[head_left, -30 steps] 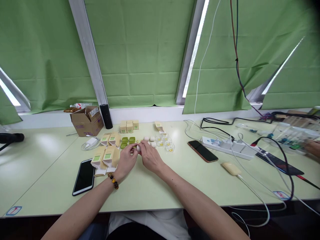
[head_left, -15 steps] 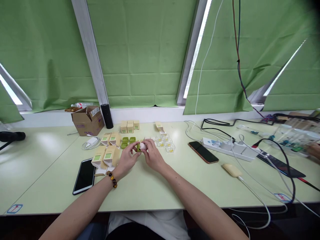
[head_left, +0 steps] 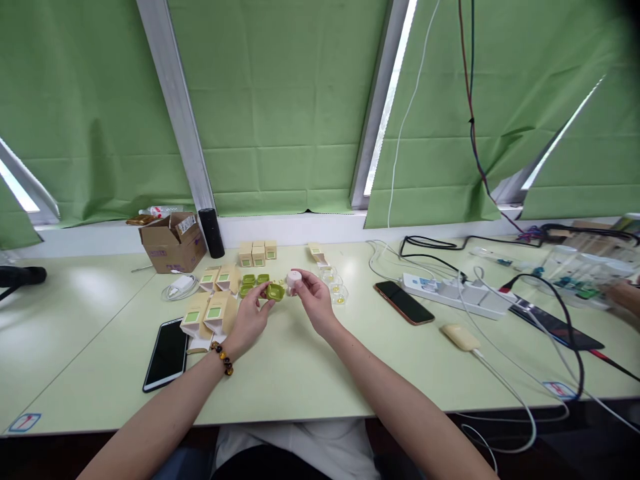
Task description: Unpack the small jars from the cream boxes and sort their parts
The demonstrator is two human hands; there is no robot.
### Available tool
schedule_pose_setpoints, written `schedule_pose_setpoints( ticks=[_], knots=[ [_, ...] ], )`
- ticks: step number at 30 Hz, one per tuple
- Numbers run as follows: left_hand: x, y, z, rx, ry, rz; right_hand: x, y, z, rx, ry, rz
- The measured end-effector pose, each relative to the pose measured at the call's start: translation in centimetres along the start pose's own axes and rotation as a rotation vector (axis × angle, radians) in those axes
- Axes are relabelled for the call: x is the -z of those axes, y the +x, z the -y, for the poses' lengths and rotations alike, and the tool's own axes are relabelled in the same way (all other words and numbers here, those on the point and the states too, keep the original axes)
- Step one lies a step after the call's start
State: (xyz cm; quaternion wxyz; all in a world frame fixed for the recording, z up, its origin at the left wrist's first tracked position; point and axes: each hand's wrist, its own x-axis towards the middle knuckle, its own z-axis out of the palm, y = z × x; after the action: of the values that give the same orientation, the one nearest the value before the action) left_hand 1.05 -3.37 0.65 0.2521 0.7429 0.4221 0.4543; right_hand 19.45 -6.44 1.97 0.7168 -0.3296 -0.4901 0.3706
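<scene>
My left hand (head_left: pixel 253 317) pinches a small green square cup (head_left: pixel 275 291), its hollow side facing up toward me. A short gap away, my right hand (head_left: pixel 315 301) grips a small pale pink round piece (head_left: pixel 293 279) by its side; its exact kind is unclear. Several more green square cups (head_left: pixel 249 279) sit together on the table behind my left fingers. Beyond my right hand lie several clear plastic pieces with yellow centres (head_left: pixel 339 293), partly covered by the hand.
Opened cream boxes (head_left: pixel 220 313) stand left, with a phone (head_left: pixel 166 353) beside them. Small cream boxes (head_left: pixel 258 253) and a cardboard carton (head_left: pixel 175 243) are at the back. Rightward are another phone (head_left: pixel 404 303), a power strip (head_left: pixel 455 297), cables and a person's hand (head_left: pixel 625 297).
The green cup and the pink piece, together between my hands before, are now apart. My right hand has moved slightly right with the pink piece; the cup now faces upward.
</scene>
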Motion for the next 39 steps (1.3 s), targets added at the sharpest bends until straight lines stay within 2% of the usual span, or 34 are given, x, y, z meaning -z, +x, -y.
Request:
schedule_pose_setpoints(
  ticks=[6,9,12,17,21,34,39],
  knots=[
    [-0.1,-0.1,0.2,-0.029,0.003,-0.021,-0.1,0.2,0.9,-0.063,0.308,-0.002],
    [-0.1,0.0,0.4,-0.024,0.008,-0.029,0.0,0.4,1.3,-0.162,0.472,0.004],
    [-0.1,0.0,0.7,-0.023,0.005,-0.034,0.3,0.7,1.1,-0.253,0.541,-0.031],
    [-0.1,0.0,0.9,-0.023,0.007,-0.029,0.6,1.0,0.8,-0.308,0.554,-0.100],
    [-0.1,0.0,0.7,-0.021,0.007,-0.030,0.6,0.9,1.1,-0.298,0.553,-0.095],
    [-0.1,-0.1,0.4,-0.026,0.002,-0.037,0.7,0.5,1.7,-0.231,0.555,0.092],
    [-0.2,-0.1,0.5,-0.045,-0.006,-0.050,-0.1,-0.1,2.3,-0.166,0.412,0.117]
  ],
)
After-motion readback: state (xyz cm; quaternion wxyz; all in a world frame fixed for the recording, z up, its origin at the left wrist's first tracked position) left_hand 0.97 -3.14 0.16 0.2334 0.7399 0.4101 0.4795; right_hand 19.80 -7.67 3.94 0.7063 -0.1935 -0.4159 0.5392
